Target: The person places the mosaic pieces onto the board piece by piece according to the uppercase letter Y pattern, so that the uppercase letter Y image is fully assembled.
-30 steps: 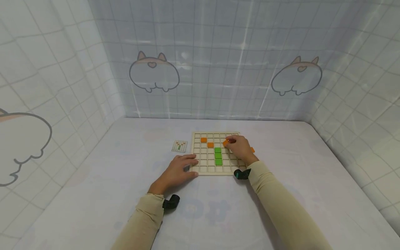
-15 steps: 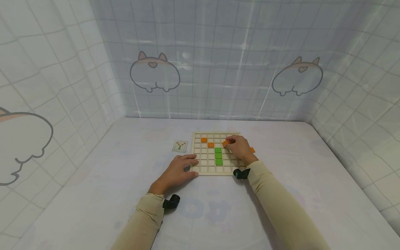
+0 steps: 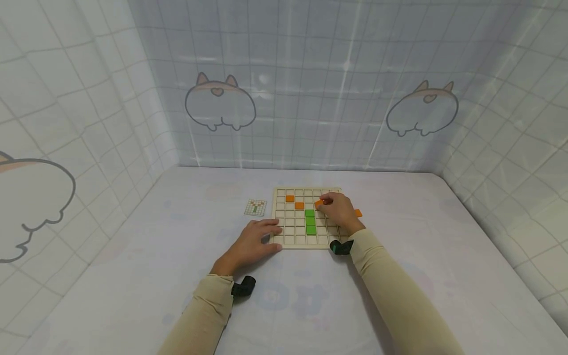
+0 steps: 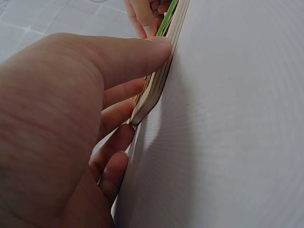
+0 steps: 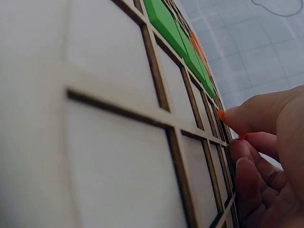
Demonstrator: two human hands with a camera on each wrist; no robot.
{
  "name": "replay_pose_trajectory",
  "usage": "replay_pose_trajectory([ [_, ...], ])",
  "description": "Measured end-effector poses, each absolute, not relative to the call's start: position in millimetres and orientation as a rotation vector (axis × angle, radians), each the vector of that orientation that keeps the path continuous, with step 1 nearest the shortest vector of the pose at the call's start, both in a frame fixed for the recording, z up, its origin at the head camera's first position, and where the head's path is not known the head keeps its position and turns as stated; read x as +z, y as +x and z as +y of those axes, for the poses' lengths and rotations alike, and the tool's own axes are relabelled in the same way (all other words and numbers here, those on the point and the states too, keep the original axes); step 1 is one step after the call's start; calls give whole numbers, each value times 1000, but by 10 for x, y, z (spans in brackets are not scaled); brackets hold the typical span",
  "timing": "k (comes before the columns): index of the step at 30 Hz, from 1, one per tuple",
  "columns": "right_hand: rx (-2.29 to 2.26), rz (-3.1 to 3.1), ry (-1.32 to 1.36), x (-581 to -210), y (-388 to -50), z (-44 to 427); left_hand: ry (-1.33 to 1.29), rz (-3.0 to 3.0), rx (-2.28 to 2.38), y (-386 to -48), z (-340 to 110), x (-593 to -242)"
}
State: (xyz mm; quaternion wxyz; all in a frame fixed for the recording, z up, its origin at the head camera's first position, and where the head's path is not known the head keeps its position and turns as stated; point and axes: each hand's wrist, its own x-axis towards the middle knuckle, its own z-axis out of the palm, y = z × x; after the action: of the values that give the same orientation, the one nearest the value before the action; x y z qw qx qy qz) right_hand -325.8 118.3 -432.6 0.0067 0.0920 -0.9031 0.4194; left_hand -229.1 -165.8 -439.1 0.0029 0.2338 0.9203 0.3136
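A wooden grid board [image 3: 290, 240] lies on the table. On it, several green square tiles [image 3: 310, 221] form a column, and two orange tiles [image 3: 299, 206] sit diagonally up to the left. With thumb and fingertips, my right hand [image 3: 339, 209] pinches an orange square tile [image 3: 318, 203] over the cells just up and right of the green column. In the right wrist view, that pinched tile [image 5: 221, 115] is tilted at the grid and mostly covered by fingers. My left hand [image 3: 253, 241] rests at the board's near left corner, its thumb [image 4: 142, 54] touching the edge.
A small pattern card [image 3: 255, 207] with a Y-shaped design lies left of the board. Another orange tile [image 3: 358, 213] lies right of the board, partly hidden behind my right hand. Cloth-covered walls [image 3: 310, 123] enclose the white table [image 3: 293, 305] at the back and sides.
My right hand has shifted very slightly left with the orange tile between its fingers. My left hand has stayed at the board's corner.
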Motion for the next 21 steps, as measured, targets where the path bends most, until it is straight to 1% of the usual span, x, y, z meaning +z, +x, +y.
replay_pose_trajectory([
  [21, 1260, -2862, 278, -4366, -3293, 1178, 711, 2886, 984, -2294, -1656, -4417],
])
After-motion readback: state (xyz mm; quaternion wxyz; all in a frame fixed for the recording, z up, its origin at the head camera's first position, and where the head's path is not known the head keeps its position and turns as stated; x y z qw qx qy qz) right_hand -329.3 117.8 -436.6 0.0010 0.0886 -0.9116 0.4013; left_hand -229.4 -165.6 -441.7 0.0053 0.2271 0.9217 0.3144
